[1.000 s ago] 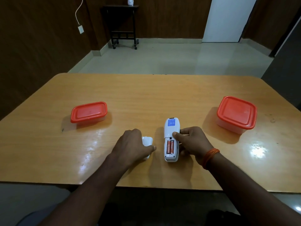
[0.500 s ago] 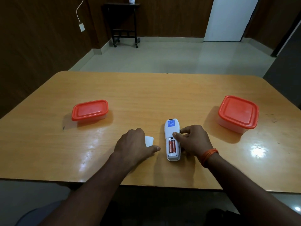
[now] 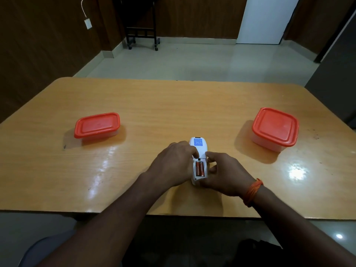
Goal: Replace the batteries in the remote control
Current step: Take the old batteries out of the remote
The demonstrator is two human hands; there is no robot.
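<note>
Remote control (image 3: 198, 149) is lain back-up on the tabletop (image 3: 173, 105), gripped between both sets of fingers: left hand (image 3: 174, 164) is curled against its left edge, right hand (image 3: 224, 173) around its right edge and near end. Two orange batteries (image 3: 200, 169) are exposed just below the left fingertips (image 3: 196, 154).

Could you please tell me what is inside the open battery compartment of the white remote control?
Two orange cylindrical batteries lie side by side inside the white plastic remote control. The compartment's contacts are too small to make out.
</note>
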